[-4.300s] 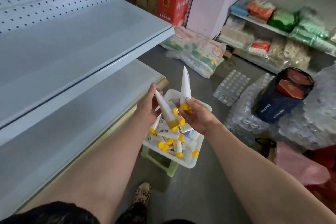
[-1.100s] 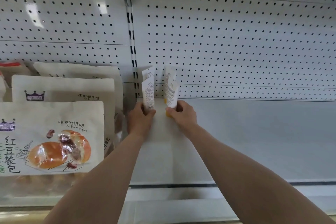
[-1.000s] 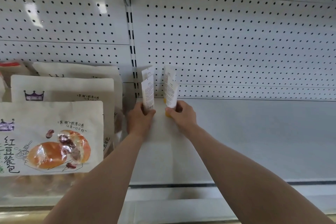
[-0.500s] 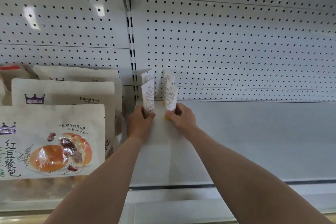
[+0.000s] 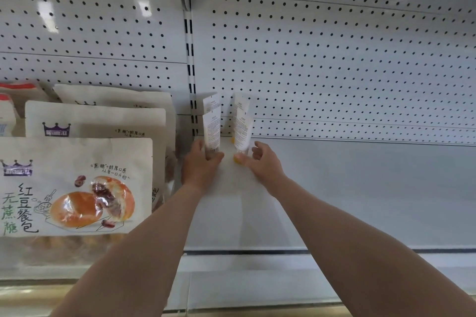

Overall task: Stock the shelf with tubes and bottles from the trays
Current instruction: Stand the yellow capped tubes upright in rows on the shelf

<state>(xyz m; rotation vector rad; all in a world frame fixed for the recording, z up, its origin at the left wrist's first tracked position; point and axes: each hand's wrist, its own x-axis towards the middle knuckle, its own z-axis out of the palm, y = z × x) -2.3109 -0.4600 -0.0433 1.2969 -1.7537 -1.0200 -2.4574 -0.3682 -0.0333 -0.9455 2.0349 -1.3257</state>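
Hands placing tubes at back-left of white metal shelf (image 5: 360, 188).
L hand (image 5: 199, 168) fingers curled round base of front-left white plastic tube (image 5: 211, 131), upright; R hand (image 5: 262, 162) pinches yellow cap end of front-right white tube (image 5: 242, 134), tilted slightly. 2 more white tubes (image 5: 212, 103) stand just behind, against perforated back panel (image 5: 334, 59). Beige bread bags w/ bun print (image 5: 74, 183) left of tubes.

"红豆餐包" and "无蔗糖" on the front bread bag (image 5: 74, 185); tube print illegible
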